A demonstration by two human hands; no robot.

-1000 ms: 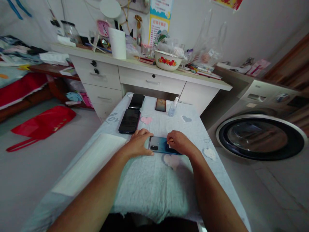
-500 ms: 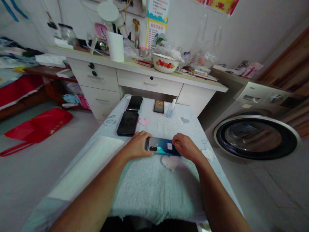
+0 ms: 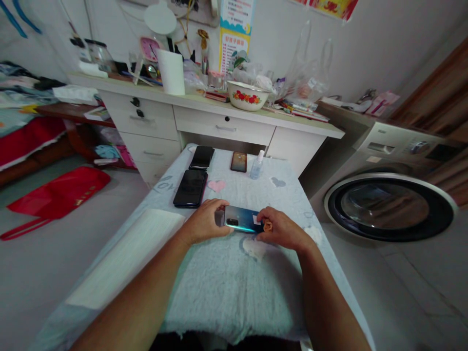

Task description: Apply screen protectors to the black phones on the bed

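A blue and silver phone [image 3: 243, 218], its back with the camera block facing up, is held crosswise between my hands over the cloth-covered table [image 3: 234, 287]. My left hand [image 3: 209, 220] grips its left end with thumb and fingers. At the right end, my right hand [image 3: 278, 226] has its fingers around the phone, with a small orange-brown thing [image 3: 268, 225] tucked in the palm. Two dark phones [image 3: 190, 188] [image 3: 202, 157] lie to the left. Farther back are a small brown phone or case [image 3: 239, 162] and a clear spray bottle [image 3: 257, 165].
A long whitish sheet [image 3: 127, 258] lies along the table's left side. Behind stands a white desk [image 3: 226, 127] with a flowered bowl [image 3: 247, 96] and a paper roll [image 3: 171, 72]. A washing machine [image 3: 391, 146] is at right, a red bag [image 3: 60, 192] on the floor at left.
My right hand's fingers have spread from a tighter fist to around the phone's right end, with the thumb now at the near edge. The phone has tilted slightly. The view has shifted a little.
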